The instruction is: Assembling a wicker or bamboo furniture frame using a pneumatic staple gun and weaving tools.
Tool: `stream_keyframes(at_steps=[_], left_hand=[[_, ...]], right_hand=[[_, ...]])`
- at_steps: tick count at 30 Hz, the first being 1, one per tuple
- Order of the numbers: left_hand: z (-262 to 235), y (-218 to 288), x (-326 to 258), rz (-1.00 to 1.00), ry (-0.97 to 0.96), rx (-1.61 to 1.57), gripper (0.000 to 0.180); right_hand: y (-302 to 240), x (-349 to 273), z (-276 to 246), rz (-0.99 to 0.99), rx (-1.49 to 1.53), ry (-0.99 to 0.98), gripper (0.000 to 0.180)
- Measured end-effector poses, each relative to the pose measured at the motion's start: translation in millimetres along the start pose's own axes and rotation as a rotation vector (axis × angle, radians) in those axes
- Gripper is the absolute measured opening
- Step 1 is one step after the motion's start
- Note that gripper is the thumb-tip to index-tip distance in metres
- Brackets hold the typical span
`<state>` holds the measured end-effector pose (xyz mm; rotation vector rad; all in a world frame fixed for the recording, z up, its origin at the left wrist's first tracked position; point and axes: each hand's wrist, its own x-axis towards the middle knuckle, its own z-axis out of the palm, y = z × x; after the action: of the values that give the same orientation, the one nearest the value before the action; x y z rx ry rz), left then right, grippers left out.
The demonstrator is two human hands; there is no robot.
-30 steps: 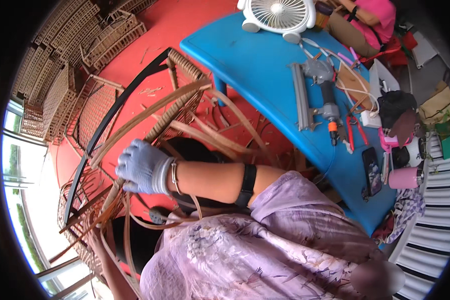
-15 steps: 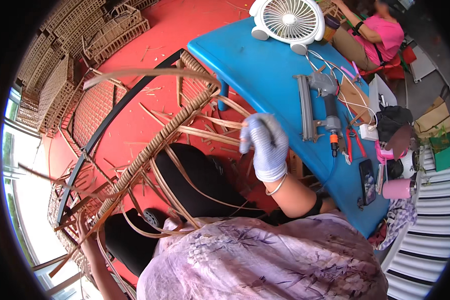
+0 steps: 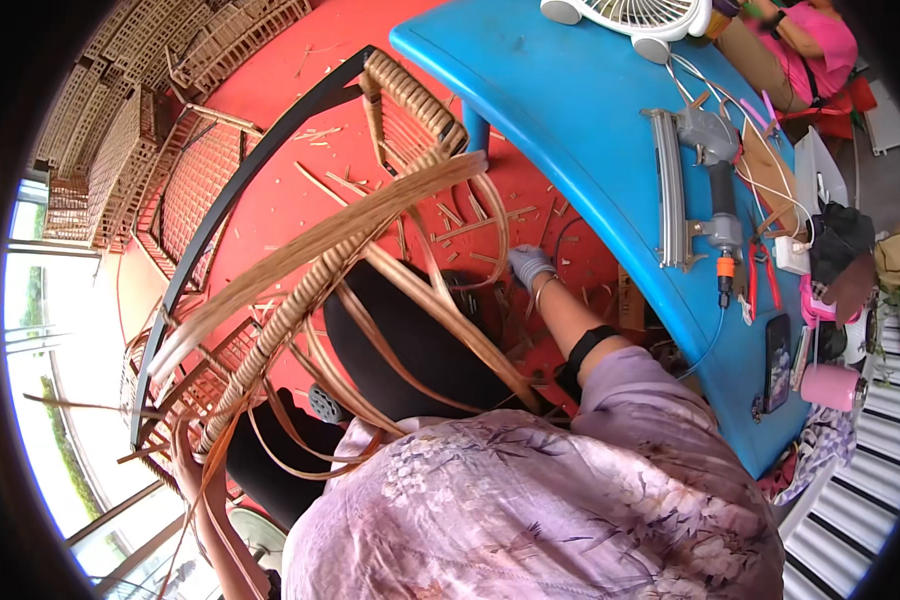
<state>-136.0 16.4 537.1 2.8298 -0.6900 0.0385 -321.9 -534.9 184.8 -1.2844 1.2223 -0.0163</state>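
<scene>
A half-woven wicker frame (image 3: 300, 300) with a thickly wrapped edge slants across my lap, its dark bar (image 3: 225, 200) arching behind. At its lower left end my left hand (image 3: 185, 465) is closed round the wrapped edge, among hanging brown strips. A broad tan wicker strip (image 3: 320, 255) runs above the frame, and a thin loop (image 3: 505, 225) curves down at its right end. Right beside this loop is my right hand (image 3: 532, 266), in a pale glove, low over the floor with fingers closed; what they hold is hidden. Several loose strips (image 3: 370, 345) hang over my dark-trousered knees.
On the right, a blue table (image 3: 570, 120) bears a white fan (image 3: 635, 12), a nail gun (image 3: 710, 170), red pliers (image 3: 765, 275), a phone (image 3: 777, 360) and a pink bottle (image 3: 832, 386). Woven baskets (image 3: 120, 160) are stacked back left. Scraps litter the red floor (image 3: 320, 85). Another person (image 3: 810, 50) sits beyond.
My right hand has moved down and away from the upper strips toward the floor. The broad strip has swung across the frame. The whole view has shifted; my left hand stays at the frame's end.
</scene>
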Motion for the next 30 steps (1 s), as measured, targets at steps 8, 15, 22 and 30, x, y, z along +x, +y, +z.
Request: stream_keyframes(at_steps=[8,15,22,30], left_hand=[[-8,-6,7,-0.005,0.016,0.063,0.062],[12,-22,14,-0.021,0.023,-0.005,0.063],[1,-7,8,-0.023,0.075,-0.017,0.062],[2,-2,10,0.005,0.100,0.013,0.064]], right_hand=[[-73,-69,40,-0.450,0.079,-0.032,0.022],[-209,-190,-29,-0.882,0.159,-0.034,0.010],[-324,-198,-154,-0.880,-0.599,0.270,0.021],[-353,-50,-279,-0.189,-1.463,0.407,0.041]])
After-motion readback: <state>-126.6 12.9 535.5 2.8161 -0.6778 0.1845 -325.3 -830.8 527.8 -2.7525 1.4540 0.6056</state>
